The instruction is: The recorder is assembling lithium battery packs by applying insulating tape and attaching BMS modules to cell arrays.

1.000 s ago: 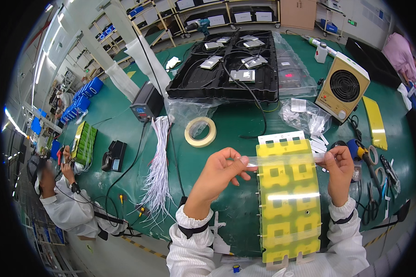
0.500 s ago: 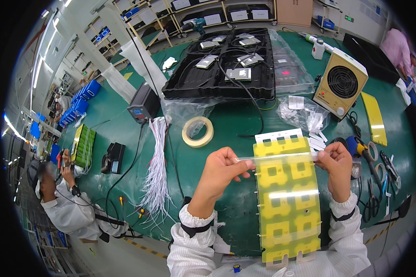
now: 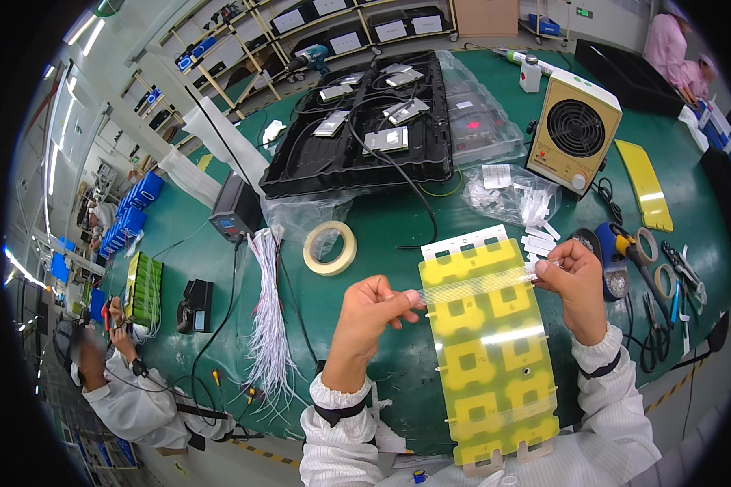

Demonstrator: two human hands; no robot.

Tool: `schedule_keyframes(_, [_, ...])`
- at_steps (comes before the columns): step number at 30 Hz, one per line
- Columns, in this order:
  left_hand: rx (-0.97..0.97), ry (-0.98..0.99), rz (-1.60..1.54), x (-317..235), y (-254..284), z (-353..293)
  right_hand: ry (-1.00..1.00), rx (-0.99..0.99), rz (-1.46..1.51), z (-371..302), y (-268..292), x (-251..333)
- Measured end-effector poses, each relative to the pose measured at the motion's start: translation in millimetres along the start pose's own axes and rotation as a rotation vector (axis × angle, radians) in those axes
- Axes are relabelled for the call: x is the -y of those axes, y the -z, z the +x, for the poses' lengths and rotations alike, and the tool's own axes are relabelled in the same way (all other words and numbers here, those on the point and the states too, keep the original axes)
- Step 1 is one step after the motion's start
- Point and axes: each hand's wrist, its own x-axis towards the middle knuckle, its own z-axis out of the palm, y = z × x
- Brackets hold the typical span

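Observation:
A strip of clear tape (image 3: 481, 284) is stretched flat across the far part of a yellow panel (image 3: 473, 357) with square cut-outs and a glossy clear cover. My left hand (image 3: 369, 323) pinches the tape's left end between thumb and fingers, just off the panel's edge. The right end is pinched by my right hand (image 3: 573, 286), over the opposite edge. A white slotted strip (image 3: 465, 242) sticks out at the panel's far end. Whether the tape's middle touches the panel, I cannot tell. The panel's near end reaches my white smock.
A masking tape roll (image 3: 330, 247) and a white wire bundle (image 3: 268, 316) lie left. Behind stands a black tray (image 3: 357, 154) with a trailing cable. A fan unit (image 3: 575, 134), yellow sheet (image 3: 645, 185), scissors (image 3: 654, 334) and soldering iron (image 3: 632, 248) are right. A co-worker (image 3: 130, 390) works at left.
The whole scene has shifted left in the picture as my view turned. The stretched tape sits slightly nearer to me along the panel; both hands keep their pinch.

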Motion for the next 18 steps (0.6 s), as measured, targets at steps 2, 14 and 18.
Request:
schedule_keyframes(2, [-0.004,0.017,0.008,-1.0,-0.8,-0.3,-0.004,-0.006,-0.002,-1.6,-1.0,1.6])
schedule_keyframes(14, [-0.021,0.018,0.009,4.2,-4.6,2.0,-0.023,0.003,0.023,0.6,-1.7,0.4])
schedule_keyframes(18, [-0.027,0.023,0.012,3.5,-5.3,2.9,-0.03,0.004,0.026,1.4,-2.7,1.8])
